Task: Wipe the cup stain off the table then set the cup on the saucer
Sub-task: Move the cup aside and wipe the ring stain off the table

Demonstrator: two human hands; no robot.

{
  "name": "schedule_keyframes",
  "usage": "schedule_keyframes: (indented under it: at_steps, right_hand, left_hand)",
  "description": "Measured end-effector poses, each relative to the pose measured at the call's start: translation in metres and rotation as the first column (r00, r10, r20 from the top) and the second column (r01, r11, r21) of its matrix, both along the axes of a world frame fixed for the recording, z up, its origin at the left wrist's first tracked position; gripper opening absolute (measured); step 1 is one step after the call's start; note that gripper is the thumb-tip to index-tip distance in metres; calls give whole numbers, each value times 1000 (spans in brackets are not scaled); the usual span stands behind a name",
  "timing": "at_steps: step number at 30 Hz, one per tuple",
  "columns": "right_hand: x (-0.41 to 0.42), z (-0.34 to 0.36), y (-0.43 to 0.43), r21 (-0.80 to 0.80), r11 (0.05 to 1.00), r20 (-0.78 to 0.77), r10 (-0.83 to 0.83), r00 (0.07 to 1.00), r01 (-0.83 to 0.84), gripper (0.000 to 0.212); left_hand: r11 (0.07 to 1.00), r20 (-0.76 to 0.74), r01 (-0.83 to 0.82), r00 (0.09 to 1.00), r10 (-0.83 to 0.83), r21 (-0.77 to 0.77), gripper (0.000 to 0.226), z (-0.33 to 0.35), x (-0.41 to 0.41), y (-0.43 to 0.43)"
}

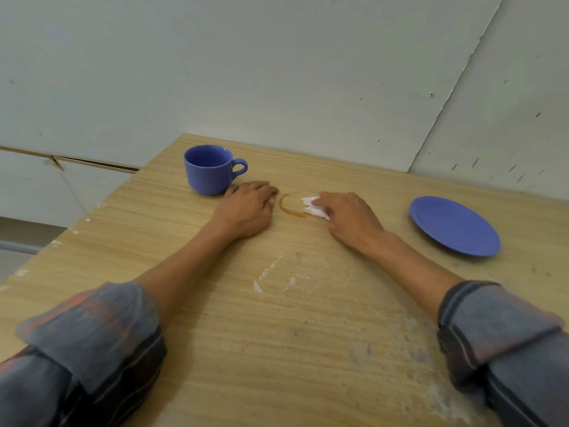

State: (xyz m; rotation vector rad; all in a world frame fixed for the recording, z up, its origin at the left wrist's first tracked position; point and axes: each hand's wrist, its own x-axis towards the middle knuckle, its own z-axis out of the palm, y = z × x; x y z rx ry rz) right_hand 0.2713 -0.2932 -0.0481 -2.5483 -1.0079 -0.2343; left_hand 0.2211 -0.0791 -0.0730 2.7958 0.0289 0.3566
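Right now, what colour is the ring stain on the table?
Brown. The ring stain shows best in the head view, between the two hands.

Tissue [314, 207] hides stain's [291, 206] right edge

— Where do we look from?

— From head height, one wide-angle view, facing forward and down over the table [234, 334], tilted so its far edge slants.

— How near are we?

— Near: the rolled sleeves [92, 328] fill our lower corners, and both forearms run away from us toward mid-frame.

— And further off?

— The wall [277, 72] behind the table takes the upper half. We have no second view to share anything with.
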Motion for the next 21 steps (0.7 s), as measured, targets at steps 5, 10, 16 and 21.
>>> schedule_keyframes:
  at_steps: [5,10,16,21]
  right_hand:
    - [21,4,9,17,995,6,-96,995,96,22]
    - [6,0,-2,46,999,-76,-23,997,26,18]
    - [12,10,-10,55,998,-163,40,986,-31,14]
    - [49,14,13,98,981,-152,-153,976,169,17]
  left_hand:
    - [1000,-18,-2,1000,2,-5,43,0,0,0]
    - [1000,-5,3,1000,-3,-7,42,1,0,0]
    - [1000,2,-1,1000,1,-11,43,1,1,1]
    - [1000,-2,3,1000,-3,-16,43,1,2,2]
